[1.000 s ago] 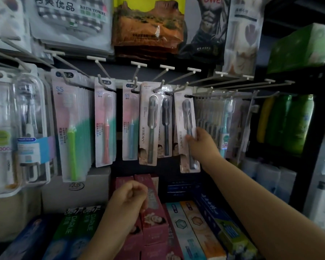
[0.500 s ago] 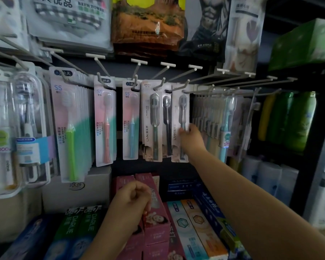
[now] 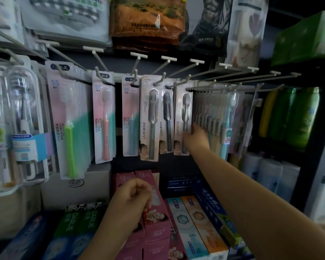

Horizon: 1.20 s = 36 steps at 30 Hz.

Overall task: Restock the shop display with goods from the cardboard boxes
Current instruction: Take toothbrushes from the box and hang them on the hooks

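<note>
A display rack (image 3: 158,76) of wire hooks fills the view, hung with carded goods: towel packs (image 3: 64,14) on the top row, toothbrush cards below. Beneath the hooks, toothpaste boxes (image 3: 193,226) lie packed side by side on the shelf. At far right stand green bottles (image 3: 300,117).

The toothbrush pack (image 3: 183,119), a clear blister on a pale card enclosing one dark brush, hangs from a hook at centre, just beside two matching packs.

The right hand (image 3: 196,138) reaches up, its fingers pinching that card's lower right edge. The left hand (image 3: 132,199) hovers over a pink box (image 3: 156,218), fingers curled together; whether it holds anything I cannot tell.
</note>
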Available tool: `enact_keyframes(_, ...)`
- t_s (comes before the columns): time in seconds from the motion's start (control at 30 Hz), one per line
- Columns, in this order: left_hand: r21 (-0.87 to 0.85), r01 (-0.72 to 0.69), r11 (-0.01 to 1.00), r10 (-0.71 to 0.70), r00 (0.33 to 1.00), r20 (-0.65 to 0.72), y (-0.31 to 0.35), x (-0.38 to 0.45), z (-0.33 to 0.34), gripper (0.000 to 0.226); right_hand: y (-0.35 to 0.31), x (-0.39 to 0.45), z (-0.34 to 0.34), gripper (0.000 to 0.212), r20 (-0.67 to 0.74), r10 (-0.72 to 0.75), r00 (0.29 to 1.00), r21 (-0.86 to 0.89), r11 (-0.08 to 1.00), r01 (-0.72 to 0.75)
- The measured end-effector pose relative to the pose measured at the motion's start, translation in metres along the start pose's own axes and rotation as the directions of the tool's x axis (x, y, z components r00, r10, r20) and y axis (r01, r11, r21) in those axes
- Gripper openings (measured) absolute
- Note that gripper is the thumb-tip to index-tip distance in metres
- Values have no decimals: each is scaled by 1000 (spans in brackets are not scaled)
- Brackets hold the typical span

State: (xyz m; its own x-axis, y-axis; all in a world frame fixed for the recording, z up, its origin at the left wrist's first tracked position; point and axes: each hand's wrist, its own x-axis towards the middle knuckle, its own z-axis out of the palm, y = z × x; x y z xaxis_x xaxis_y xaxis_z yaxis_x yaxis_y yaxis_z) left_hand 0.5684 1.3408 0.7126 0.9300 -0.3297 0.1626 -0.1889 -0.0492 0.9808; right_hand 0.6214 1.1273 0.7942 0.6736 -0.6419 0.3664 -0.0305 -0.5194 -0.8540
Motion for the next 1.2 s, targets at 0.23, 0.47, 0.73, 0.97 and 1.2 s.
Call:
enact_keyframes(0.23, 19, -178, 984, 179, 977, -113, 0, -11, 0, 17, 26, -82, -31, 37, -49, -200, 978, 96, 974, 204)
enact_keyframes(0.47, 136, -559, 818, 571, 817, -82, -7, -47, 24, 12, 98, -180, -100, 23, -127, -160, 979, 178, 967, 181)
enact_keyframes(0.73, 77, -352, 933, 277, 836, 473, -106, -135, 135, 9, 252, -303, -176, 22, -252, 241, 937, 129, 968, -214)
enact_keyframes(0.97, 322, -32, 946, -212, 690, 692, -227, -207, 206, 15, 380, -428, -211, 22, -290, 637, 715, 55, 757, -652)
enact_keyframes(1.2, 566, 148, 811, -543, 552, 633, -327, -261, 242, 20, 467, -529, -219, 25, -230, 870, 437, 69, 462, -884)
